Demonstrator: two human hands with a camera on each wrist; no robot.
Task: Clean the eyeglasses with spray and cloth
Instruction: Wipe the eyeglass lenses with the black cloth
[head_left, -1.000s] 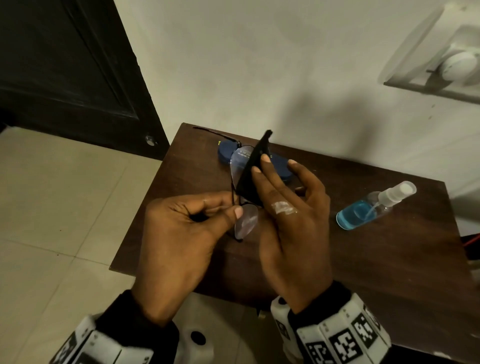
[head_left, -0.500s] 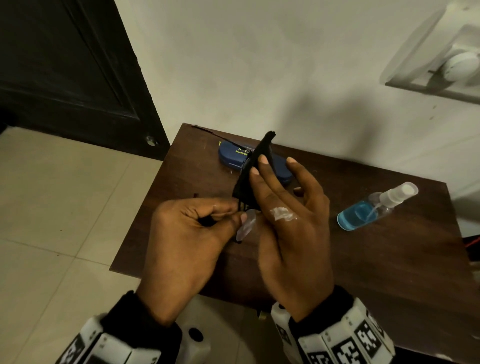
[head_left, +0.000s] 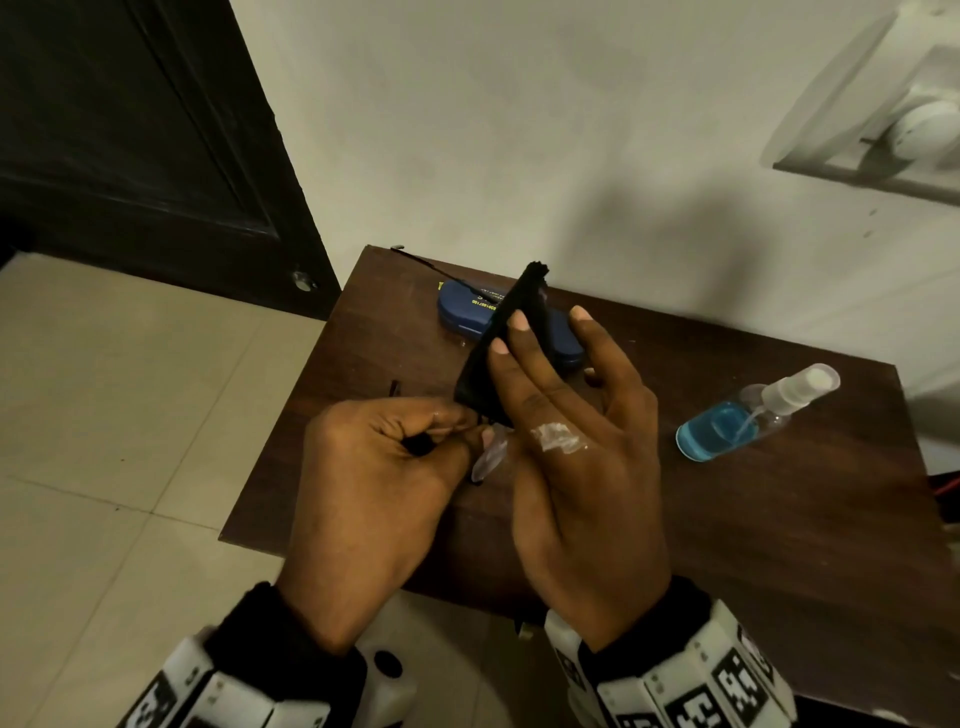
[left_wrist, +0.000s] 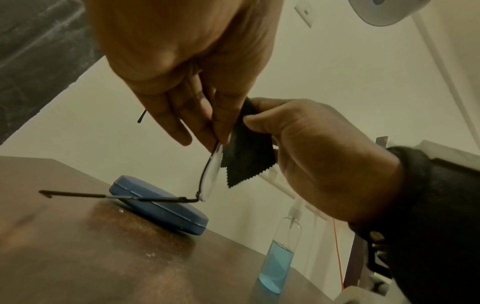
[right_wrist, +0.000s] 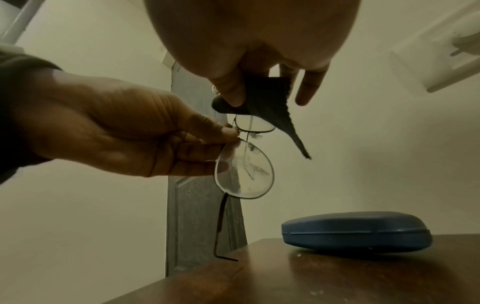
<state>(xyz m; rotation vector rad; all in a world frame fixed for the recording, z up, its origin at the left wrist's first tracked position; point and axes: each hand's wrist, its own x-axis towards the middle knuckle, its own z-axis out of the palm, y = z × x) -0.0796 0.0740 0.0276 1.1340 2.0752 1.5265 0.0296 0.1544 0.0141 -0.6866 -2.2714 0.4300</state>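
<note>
Over the brown table, my left hand pinches the thin black wire eyeglasses at the bridge, holding them on end with one lens above the other. The lower lens is bare and smeared. My right hand pinches the black cloth between thumb and fingers over the upper lens. A pointed corner of the cloth hangs free. One temple arm sticks out toward the table's far left. The spray bottle, partly filled with blue liquid, lies on the table to the right of my hands.
A shut blue glasses case lies at the table's back, just beyond the hands, near the wall. A dark door stands at the left over pale floor tiles. The table's left and near edges drop to the floor.
The glasses have turned nearly edge-on to the head view, so less of each lens shows. Both hands have stayed in about the same spot, and the right fingers have shifted slightly on the cloth.
</note>
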